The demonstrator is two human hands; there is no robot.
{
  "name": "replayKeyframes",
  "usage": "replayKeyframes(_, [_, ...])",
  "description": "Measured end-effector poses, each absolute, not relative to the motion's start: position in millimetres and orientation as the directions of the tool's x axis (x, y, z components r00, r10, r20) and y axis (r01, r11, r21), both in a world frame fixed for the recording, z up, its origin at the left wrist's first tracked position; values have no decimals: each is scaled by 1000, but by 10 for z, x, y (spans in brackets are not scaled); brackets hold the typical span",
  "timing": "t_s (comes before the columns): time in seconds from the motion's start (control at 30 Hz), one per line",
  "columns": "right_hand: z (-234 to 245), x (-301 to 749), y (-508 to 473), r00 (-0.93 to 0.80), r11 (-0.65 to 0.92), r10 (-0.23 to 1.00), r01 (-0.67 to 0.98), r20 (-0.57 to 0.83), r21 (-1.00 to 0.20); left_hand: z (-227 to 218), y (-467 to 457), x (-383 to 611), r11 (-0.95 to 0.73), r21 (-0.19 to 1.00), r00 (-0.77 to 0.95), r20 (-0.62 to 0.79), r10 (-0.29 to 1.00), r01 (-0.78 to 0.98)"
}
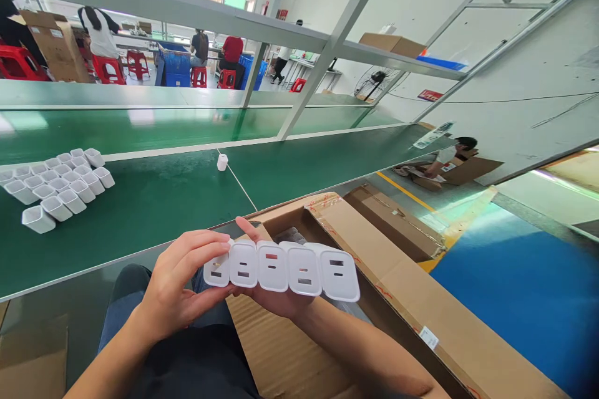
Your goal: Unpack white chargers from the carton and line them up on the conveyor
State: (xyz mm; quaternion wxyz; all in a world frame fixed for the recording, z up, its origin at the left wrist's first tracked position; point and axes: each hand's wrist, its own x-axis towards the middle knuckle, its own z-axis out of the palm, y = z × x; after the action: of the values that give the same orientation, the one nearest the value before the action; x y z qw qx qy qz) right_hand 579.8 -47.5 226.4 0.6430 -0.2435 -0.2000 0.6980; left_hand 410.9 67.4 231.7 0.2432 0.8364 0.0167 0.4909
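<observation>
Charger housings (285,269) — five white units in one row — are held between both hands: the left hand (180,283) is closed on the row's end, the right hand (276,302) is cupped beneath it. A cardboard box (421,299) lies below the hands — loose housings (60,190) are grouped on the green belt (163,199) beyond the left hand.

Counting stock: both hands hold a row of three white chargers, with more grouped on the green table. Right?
No: the head view shows five white chargers in the row, not three. The left hand and right hand hold it, with more chargers grouped on the green table.
</observation>
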Motion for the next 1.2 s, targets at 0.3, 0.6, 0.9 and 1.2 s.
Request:
replayKeyframes(0.3, [2265,5792,-477,-81,-75,997,-785,-18,-615,2331,660,4098,-877,458,535,783,319,-147])
replayKeyframes(0.6, [2185,5853,-526,-35,-94,994,-755,-103,-649,2467,591,4191,-870,470,500,795,343,-150])
replayKeyframes(0.9, [2211,5838,-431,-60,-80,997,-777,-53,-624,2397,651,4107,-883,464,578,740,343,-71])
replayKeyframes(1.2, [2155,5842,-377,-76,-80,997,-752,-33,-654,2330,701,4048,-880,475,623,696,356,-27])
